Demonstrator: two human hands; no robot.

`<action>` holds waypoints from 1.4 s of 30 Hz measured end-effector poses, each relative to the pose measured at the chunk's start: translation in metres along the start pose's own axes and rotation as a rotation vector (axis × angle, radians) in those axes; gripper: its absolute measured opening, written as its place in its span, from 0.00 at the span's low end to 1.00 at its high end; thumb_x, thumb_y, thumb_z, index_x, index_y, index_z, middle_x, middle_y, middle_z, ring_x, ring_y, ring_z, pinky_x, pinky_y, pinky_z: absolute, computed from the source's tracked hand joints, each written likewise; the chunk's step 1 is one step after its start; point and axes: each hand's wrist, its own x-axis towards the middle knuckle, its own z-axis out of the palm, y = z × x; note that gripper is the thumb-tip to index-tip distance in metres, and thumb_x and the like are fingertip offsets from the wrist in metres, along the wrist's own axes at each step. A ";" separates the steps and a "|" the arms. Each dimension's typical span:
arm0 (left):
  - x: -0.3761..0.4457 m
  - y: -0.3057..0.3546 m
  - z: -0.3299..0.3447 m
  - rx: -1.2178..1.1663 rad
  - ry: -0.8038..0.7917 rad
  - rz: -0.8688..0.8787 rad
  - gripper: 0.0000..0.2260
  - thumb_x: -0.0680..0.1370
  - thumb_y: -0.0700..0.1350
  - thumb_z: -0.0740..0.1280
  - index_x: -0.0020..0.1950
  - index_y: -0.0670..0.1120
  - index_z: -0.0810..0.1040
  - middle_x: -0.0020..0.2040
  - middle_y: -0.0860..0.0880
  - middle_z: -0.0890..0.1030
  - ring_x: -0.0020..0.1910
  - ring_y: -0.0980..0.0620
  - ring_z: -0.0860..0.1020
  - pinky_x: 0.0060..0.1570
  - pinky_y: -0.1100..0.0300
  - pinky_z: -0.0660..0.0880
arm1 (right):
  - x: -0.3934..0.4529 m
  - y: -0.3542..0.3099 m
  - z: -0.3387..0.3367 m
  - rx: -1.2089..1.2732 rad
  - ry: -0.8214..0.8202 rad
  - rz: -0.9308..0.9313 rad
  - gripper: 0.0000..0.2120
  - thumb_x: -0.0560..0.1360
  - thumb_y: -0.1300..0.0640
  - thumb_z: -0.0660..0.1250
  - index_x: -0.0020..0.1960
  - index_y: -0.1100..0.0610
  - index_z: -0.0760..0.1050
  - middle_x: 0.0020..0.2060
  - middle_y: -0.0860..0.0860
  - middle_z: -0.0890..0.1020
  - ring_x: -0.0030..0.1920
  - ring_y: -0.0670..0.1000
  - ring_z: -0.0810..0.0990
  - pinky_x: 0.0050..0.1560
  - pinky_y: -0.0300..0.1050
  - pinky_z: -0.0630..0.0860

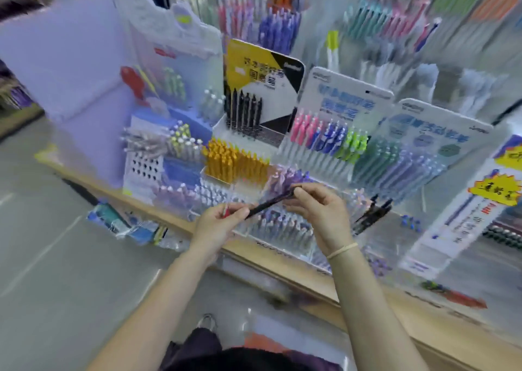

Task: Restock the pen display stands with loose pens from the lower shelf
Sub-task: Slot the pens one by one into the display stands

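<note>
— While both hands were on that dark pen (268, 202), where did it sit against the orange pen stand (236, 160)?

— Just below and to the right of it, slanting up toward the purple pens (285, 180). The right hand (316, 211) pinched its upper end with fingers curled round; the left hand (219, 223) gripped its lower end, and something red (225, 211) showed in the same fist — likely another pen, though the blur hid it.

— How would you have seated it well?

— I'd judge it best to let the left hand loosen, keep the right pinch near the top, tilt the pen to match its neighbours, and slide it tip-first into a free slot below the orange stand — without jostling the rows.
</note>
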 end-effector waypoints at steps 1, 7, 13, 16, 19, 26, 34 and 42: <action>0.005 0.001 -0.019 -0.006 0.048 -0.010 0.04 0.81 0.35 0.65 0.50 0.40 0.79 0.22 0.56 0.74 0.17 0.64 0.68 0.19 0.73 0.62 | 0.001 0.003 0.016 -0.030 0.035 -0.018 0.05 0.78 0.68 0.66 0.48 0.62 0.79 0.36 0.52 0.85 0.37 0.52 0.84 0.42 0.43 0.82; 0.049 0.000 -0.080 0.154 0.092 -0.012 0.09 0.82 0.49 0.67 0.58 0.52 0.85 0.45 0.47 0.82 0.24 0.58 0.67 0.27 0.61 0.69 | 0.024 -0.012 0.064 -0.263 0.292 -0.248 0.06 0.78 0.67 0.67 0.50 0.59 0.80 0.39 0.50 0.85 0.41 0.49 0.85 0.46 0.41 0.82; 0.081 0.062 -0.071 0.144 0.036 0.195 0.08 0.82 0.51 0.66 0.59 0.59 0.82 0.51 0.62 0.80 0.45 0.68 0.76 0.45 0.68 0.73 | 0.067 -0.046 0.094 -0.272 0.377 -0.425 0.07 0.78 0.65 0.67 0.49 0.54 0.81 0.44 0.57 0.85 0.46 0.59 0.85 0.53 0.53 0.82; 0.106 0.085 -0.067 0.263 -0.017 0.313 0.12 0.83 0.50 0.64 0.65 0.54 0.80 0.57 0.61 0.79 0.57 0.64 0.76 0.52 0.71 0.71 | 0.087 -0.056 0.102 -0.317 0.408 -0.477 0.07 0.78 0.65 0.67 0.50 0.53 0.80 0.44 0.57 0.84 0.47 0.58 0.84 0.54 0.53 0.81; 0.131 0.090 -0.064 0.363 -0.080 0.316 0.13 0.84 0.52 0.62 0.66 0.55 0.79 0.56 0.58 0.79 0.53 0.63 0.76 0.56 0.62 0.71 | 0.106 -0.057 0.102 -0.454 0.428 -0.529 0.05 0.79 0.61 0.67 0.53 0.55 0.81 0.45 0.54 0.85 0.47 0.54 0.84 0.53 0.54 0.81; 0.151 0.089 -0.057 0.515 -0.096 0.298 0.10 0.83 0.59 0.59 0.58 0.64 0.79 0.38 0.54 0.79 0.37 0.54 0.76 0.46 0.46 0.78 | 0.135 -0.062 0.103 -0.708 0.356 -0.530 0.06 0.78 0.61 0.68 0.52 0.58 0.82 0.42 0.51 0.84 0.44 0.52 0.83 0.50 0.55 0.81; 0.156 0.095 -0.058 0.611 -0.129 0.272 0.16 0.83 0.61 0.57 0.59 0.55 0.81 0.29 0.55 0.70 0.36 0.50 0.77 0.46 0.40 0.80 | 0.149 -0.060 0.108 -0.835 0.340 -0.545 0.06 0.78 0.61 0.68 0.53 0.60 0.82 0.44 0.53 0.84 0.43 0.49 0.81 0.51 0.47 0.80; 0.153 0.101 -0.060 0.631 -0.123 0.264 0.16 0.83 0.58 0.59 0.51 0.50 0.81 0.27 0.55 0.68 0.32 0.49 0.77 0.44 0.42 0.80 | 0.170 -0.061 0.121 -0.872 0.237 -0.328 0.08 0.79 0.61 0.67 0.56 0.60 0.82 0.47 0.54 0.85 0.46 0.51 0.83 0.54 0.47 0.80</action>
